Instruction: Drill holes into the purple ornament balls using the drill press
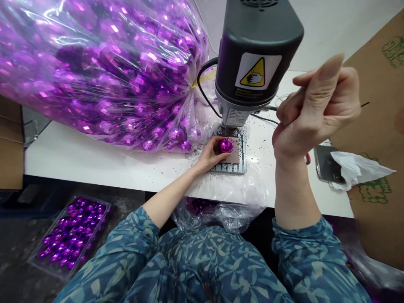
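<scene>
A shiny purple faceted ball point(226, 145) rests on a small brown board point(234, 158) over the metal base plate point(241, 167) of a drill press point(261, 46). My left hand point(212, 154) curls its fingers and thumb around the ball's left side. Right above the ball is the drill's chuck point(229, 131); I cannot tell whether the bit touches it. My right hand point(318, 94) is raised to the right of the drill, its fingers closed around the lever point(272, 108), most of which the hand hides.
A big clear bag of purple balls point(126, 80) fills the table's left side. More balls lie in a clear tray point(107, 206) on the floor. At right are a phone point(328, 164), a white tissue point(360, 170) and a cardboard box point(378, 126). Dark shavings dot the white table point(94, 155).
</scene>
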Available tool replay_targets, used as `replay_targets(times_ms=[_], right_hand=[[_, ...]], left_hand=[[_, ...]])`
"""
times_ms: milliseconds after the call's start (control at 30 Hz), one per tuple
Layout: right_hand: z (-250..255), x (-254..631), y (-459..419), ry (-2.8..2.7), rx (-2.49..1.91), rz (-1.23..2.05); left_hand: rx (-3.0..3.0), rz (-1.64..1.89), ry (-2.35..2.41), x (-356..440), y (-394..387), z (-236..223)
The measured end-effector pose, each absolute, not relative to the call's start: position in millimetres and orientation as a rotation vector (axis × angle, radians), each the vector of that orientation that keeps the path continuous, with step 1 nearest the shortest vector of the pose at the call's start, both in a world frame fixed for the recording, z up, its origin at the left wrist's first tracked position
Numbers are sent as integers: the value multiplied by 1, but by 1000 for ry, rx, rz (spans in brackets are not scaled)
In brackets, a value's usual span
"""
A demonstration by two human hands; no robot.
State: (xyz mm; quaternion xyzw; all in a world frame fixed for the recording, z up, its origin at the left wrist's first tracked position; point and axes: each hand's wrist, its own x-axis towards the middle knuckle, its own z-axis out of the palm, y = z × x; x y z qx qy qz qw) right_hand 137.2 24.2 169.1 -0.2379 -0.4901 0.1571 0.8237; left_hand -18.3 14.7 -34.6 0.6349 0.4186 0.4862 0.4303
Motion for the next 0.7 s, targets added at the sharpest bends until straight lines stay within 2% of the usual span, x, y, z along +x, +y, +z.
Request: replay_targets(times_ms=[233, 433, 700], right_hand=[[150, 139, 15, -1095, -589, 230], [139, 140, 25, -1123, -355, 162], [120, 146, 35, -1114, -310, 105]], left_hand=[[1568, 1253, 1047, -17, 15, -37], [1545, 1258, 1021, -17, 15, -37], [1523, 1249, 1030, -17, 14, -38]])
